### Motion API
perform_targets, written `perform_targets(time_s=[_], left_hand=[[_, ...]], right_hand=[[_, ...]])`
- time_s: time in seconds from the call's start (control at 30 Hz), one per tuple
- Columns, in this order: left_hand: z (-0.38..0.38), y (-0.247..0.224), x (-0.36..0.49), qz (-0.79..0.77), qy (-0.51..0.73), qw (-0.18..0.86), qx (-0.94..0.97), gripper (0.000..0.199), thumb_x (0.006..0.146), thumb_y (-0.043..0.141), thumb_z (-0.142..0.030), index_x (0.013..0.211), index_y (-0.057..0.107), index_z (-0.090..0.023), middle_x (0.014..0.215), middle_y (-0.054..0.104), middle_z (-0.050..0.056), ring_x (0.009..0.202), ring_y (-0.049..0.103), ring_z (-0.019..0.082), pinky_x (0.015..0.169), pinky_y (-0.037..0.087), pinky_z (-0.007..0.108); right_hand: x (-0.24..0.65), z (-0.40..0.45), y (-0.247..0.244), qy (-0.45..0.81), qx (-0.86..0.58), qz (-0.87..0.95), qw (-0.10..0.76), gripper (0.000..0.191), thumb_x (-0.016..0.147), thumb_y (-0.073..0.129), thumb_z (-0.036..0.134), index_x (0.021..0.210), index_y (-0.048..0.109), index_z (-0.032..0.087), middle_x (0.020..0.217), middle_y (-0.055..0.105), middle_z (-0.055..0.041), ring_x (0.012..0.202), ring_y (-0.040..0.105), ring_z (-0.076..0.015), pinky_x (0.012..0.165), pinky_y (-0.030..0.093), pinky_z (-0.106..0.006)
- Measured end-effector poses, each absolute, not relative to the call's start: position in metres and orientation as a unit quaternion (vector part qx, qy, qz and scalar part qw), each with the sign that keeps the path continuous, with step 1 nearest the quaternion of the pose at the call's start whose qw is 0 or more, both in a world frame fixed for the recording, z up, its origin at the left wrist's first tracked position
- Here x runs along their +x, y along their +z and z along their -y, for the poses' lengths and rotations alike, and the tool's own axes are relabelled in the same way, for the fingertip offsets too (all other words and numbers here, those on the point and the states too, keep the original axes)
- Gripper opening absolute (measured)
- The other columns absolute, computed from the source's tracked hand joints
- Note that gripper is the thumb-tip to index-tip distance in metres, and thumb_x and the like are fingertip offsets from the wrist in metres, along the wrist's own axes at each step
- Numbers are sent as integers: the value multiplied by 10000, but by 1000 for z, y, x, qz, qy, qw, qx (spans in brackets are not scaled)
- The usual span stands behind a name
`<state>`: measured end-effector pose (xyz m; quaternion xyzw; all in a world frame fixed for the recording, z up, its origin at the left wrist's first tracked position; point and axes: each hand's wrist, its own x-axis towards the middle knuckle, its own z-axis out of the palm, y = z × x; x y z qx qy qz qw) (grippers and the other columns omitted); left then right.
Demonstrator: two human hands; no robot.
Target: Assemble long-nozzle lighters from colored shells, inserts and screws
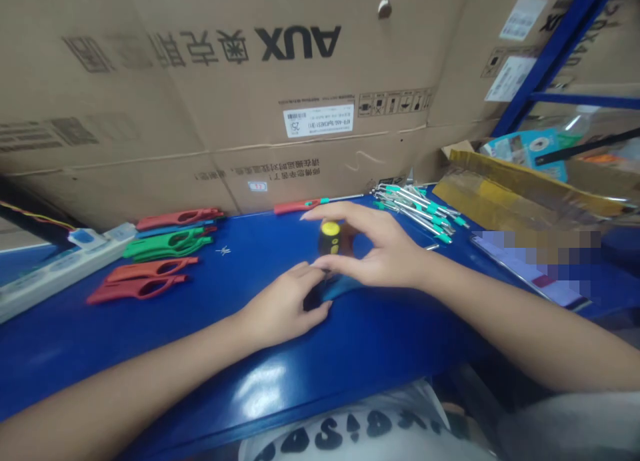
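My right hand (375, 248) curves in a C around an upright, stubby black handle with a yellow end (330, 234), which looks like a screwdriver. Its thumb and forefinger are spread on either side of the handle, and the lower part is hidden. Just left of it, my left hand (287, 301) has its thumb and fingers bent around a light-blue piece (343, 286) low on the blue table. This piece is mostly covered by both hands and blurred, so its full shape is unclear.
At left lie red casings (135, 288) and green casings (167, 243), beside a white power strip (65, 268). Behind my hands lies a red lighter with a metal tube (300, 207). Metal rods with teal ends (417, 208) are piled right, near a taped carton (500, 194). Cardboard (200, 114) walls the back.
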<state>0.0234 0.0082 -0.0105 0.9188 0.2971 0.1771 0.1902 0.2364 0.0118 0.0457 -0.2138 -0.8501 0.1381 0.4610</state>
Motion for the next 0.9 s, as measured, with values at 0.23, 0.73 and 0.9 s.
perform_targets(time_s=[0.23,0.73,0.9], left_hand=[[-25,7,11,-372,89,87,920,386,870,620,-255,1252,633,-197,1145,685,114,1067,671,301,910,559,418],[-170,19,-14,-431,71,70,897,291,795,684,-325,1058,750,-219,1113,752,80,1049,691,287,951,526,379],[-181,10,-15,-457,88,57,883,281,818,673,-307,1057,752,-183,1103,756,94,1031,697,290,936,530,375]], right_hand=[[276,-33,58,-48,-344,780,520,226,869,732,369,1001,647,205,911,646,-28,705,585,-145,618,499,-266],[324,-68,24,-116,-458,754,457,57,894,647,249,917,626,201,933,584,-54,863,619,-208,807,508,-361],[320,-65,24,-144,-439,742,486,38,897,644,223,928,633,204,940,587,-55,861,623,-204,791,524,-354]])
